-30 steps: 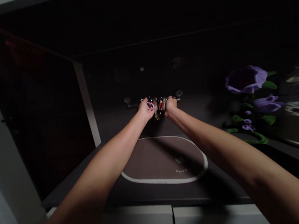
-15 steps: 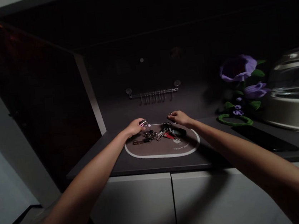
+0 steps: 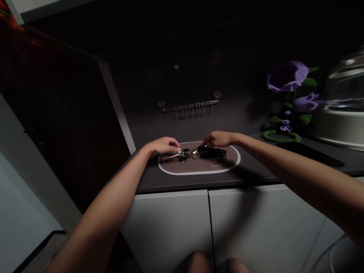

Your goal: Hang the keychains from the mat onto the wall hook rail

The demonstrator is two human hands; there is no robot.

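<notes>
A pile of keys (image 3: 184, 154), metallic and partly dark, lies on a brown mat (image 3: 192, 166) with a pale rim. From the left, my left hand (image 3: 166, 145) reaches down with curled fingers closed on the keys, near a pink strip. My right hand (image 3: 219, 138) is at the pile's other end, its fingertips pinched together and pointing down. What they hold is too dark to make out. Just below them rests a black item (image 3: 215, 152). Shadow hides much of the pile's detail.
A clear rail with several hooks (image 3: 191, 105) is fixed to the wall behind the mat. On the right stand purple knitted flowers (image 3: 288, 76), a green ring (image 3: 280, 136), a flat black slab (image 3: 318, 154) and a cream appliance with a transparent lid (image 3: 354, 123). White cabinet doors (image 3: 179, 224) are below.
Both hands have lowered onto the pile. The keychain in my left hand has come down to the other keys. The camera view has tilted down, showing more of the cabinet and knees.
</notes>
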